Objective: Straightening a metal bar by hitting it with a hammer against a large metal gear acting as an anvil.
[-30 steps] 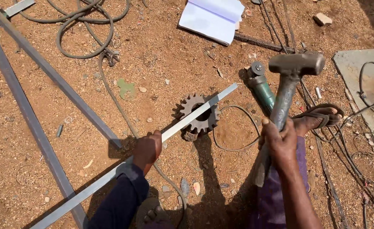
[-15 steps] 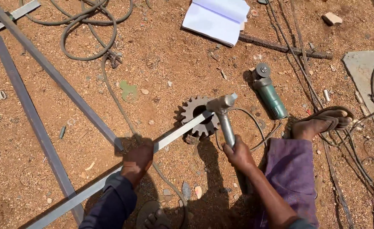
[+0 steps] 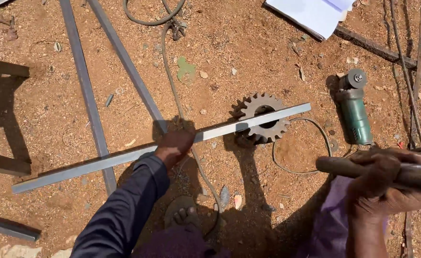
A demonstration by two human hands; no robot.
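The bar (image 3: 172, 145), a long flat steel strip, lies slantwise on the red dirt with its far end resting across the gear (image 3: 264, 117), a toothed wheel lying flat that serves as an anvil. The left hand (image 3: 174, 145) clamps down on the bar well short of the gear, fingers clenched over it. The right hand (image 3: 387, 179), on the near side of the gear and well off to its right, grips the hammer handle (image 3: 363, 168); the head is out of view, so where it points is only a guess. To strike well, the left hand should keep the bar flat and pressed so it cannot bounce or twist, stay clear of the gear, and the blow should land squarely where the bar crosses the gear. A green grinder (image 3: 356, 112) lies just right of the gear, its cord (image 3: 306, 143) looping toward it, worth keeping clear of the swing. Half a second ago the hammer head sat right at the gear; now it is drawn back, and the view has shifted.
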